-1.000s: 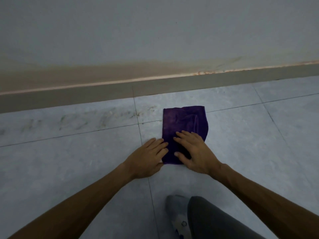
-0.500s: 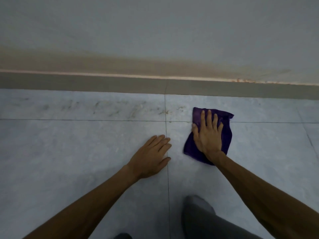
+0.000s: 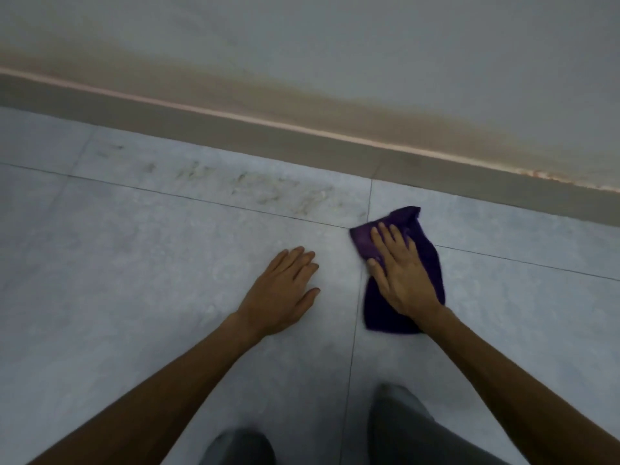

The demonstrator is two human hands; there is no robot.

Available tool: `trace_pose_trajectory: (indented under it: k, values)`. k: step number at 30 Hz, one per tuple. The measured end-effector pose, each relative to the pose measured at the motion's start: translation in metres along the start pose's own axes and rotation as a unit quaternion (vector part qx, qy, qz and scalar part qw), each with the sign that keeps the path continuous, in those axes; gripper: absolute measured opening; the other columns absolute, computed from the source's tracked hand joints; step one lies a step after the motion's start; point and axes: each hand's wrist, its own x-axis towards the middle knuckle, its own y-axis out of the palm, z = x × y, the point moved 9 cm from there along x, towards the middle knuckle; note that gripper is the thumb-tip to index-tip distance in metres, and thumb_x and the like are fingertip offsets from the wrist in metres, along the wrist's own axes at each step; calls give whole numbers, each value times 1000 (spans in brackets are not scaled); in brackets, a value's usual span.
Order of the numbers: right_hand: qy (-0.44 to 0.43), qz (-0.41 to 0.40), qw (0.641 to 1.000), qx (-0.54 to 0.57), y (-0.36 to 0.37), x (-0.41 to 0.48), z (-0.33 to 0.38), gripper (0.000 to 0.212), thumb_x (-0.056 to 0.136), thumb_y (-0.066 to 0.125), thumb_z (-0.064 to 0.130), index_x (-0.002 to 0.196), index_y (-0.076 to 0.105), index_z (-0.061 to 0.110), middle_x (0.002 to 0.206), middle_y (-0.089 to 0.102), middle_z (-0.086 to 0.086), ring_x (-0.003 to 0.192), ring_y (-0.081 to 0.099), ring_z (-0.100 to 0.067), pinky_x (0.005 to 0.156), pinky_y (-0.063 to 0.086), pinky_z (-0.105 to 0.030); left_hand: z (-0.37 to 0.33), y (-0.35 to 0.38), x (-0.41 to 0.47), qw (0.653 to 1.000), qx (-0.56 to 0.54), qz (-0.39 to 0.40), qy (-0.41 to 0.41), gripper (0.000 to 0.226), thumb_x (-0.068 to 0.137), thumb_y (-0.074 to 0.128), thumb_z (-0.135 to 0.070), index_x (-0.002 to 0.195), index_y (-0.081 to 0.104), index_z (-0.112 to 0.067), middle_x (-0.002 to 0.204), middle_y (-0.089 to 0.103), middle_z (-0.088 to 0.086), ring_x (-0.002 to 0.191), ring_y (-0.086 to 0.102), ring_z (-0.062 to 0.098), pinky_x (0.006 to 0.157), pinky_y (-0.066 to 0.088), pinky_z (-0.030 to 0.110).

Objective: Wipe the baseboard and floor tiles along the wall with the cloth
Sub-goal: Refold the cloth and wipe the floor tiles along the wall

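A purple cloth [image 3: 426,260] lies on the grey floor tiles [image 3: 134,263], just right of a grout line and short of the baseboard [image 3: 302,146]. My right hand [image 3: 401,273] presses flat on the cloth, fingers spread and pointing up-left. My left hand [image 3: 281,293] rests flat on the bare tile to the left of the cloth, holding nothing. The brown-grey baseboard runs slantwise across the view under a stained wall [image 3: 335,45].
Dirty smudges [image 3: 268,193] mark the narrow strip of tile next to the baseboard, left of the cloth. My knees in grey trousers [image 3: 402,427] show at the bottom edge. Flaking marks [image 3: 550,176] sit on the baseboard's top edge at the right.
My left hand came off the cloth and rests on the tile. My right hand slid the cloth toward the baseboard, then turned its fingers left. The view tilted.
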Motion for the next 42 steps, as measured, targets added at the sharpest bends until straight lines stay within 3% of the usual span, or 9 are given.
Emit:
trace_pose_trajectory:
  k: [4, 8, 13, 18, 22, 27, 34, 39, 42]
  values:
    - [118, -39, 992, 6, -24, 47, -35, 67, 106, 16, 48, 160, 24, 8, 167, 24, -15, 154, 19, -34, 126, 15, -55, 34, -7, -23, 997, 12, 9, -79, 58, 101, 45, -40, 146, 44, -2, 158, 35, 20, 148, 32, 35, 123, 26, 49]
    - [186, -79, 979, 0, -20, 101, 22, 61, 109, 28, 39, 158, 28, 3, 164, 29, -20, 152, 23, -39, 124, 17, -59, 44, -7, -43, 986, 0, 19, -166, 72, 102, 40, -47, 155, 23, -2, 165, 12, 21, 153, 17, 37, 125, 18, 50]
    - [74, -67, 995, 27, -4, 127, 121, 61, 109, 27, 40, 158, 29, 3, 163, 30, -19, 152, 23, -38, 125, 16, -57, 72, -15, -70, 975, 13, 35, -217, 74, 102, 34, -50, 157, 16, -2, 166, 7, 21, 154, 13, 37, 126, 13, 50]
    - [-87, 14, 996, 16, 12, 53, 96, 63, 107, 19, 47, 162, 22, 15, 169, 19, -6, 157, 12, -26, 127, 9, -48, 103, -29, -109, 970, 19, 17, -240, 76, 100, 24, -54, 154, 25, -1, 164, 18, 22, 152, 20, 39, 125, 18, 52]
    - [-18, -35, 998, -43, -7, 82, 76, 62, 107, 19, 42, 159, 28, 9, 165, 29, -12, 154, 22, -32, 126, 18, -52, 129, -30, -131, 948, -13, -6, -318, 76, 99, 28, -55, 154, 27, -4, 165, 15, 21, 153, 16, 39, 125, 16, 53]
    - [95, -95, 991, -7, -16, 166, 158, 60, 110, 24, 38, 158, 29, 3, 163, 30, -19, 152, 24, -38, 124, 18, -57, 147, -39, -97, 926, -31, -70, -369, 72, 101, 35, -53, 156, 24, -6, 166, 11, 20, 154, 9, 37, 125, 11, 53]
    - [-149, -48, 986, -52, 14, 94, 203, 59, 108, 27, 39, 157, 33, 5, 164, 30, -17, 154, 21, -34, 126, 17, -55, 180, -60, -131, 898, -17, -134, -419, 64, 103, 36, -47, 154, 30, -7, 166, 16, 18, 154, 9, 36, 124, 11, 57]
    - [11, -91, 994, -60, 13, 170, 220, 64, 108, 20, 40, 158, 28, 1, 164, 27, -22, 153, 20, -40, 124, 17, -59, 236, -63, -174, 852, 15, -156, -499, 68, 102, 35, -52, 155, 26, -11, 168, 10, 14, 155, 0, 37, 125, 3, 58]
    - [-19, -75, 996, -48, 38, 217, 299, 64, 109, 20, 41, 159, 26, 1, 165, 26, -21, 154, 20, -38, 124, 17, -58, 251, -52, -178, 828, -13, -154, -540, 69, 103, 37, -49, 157, 22, -10, 168, 7, 14, 155, -2, 37, 124, 4, 60]
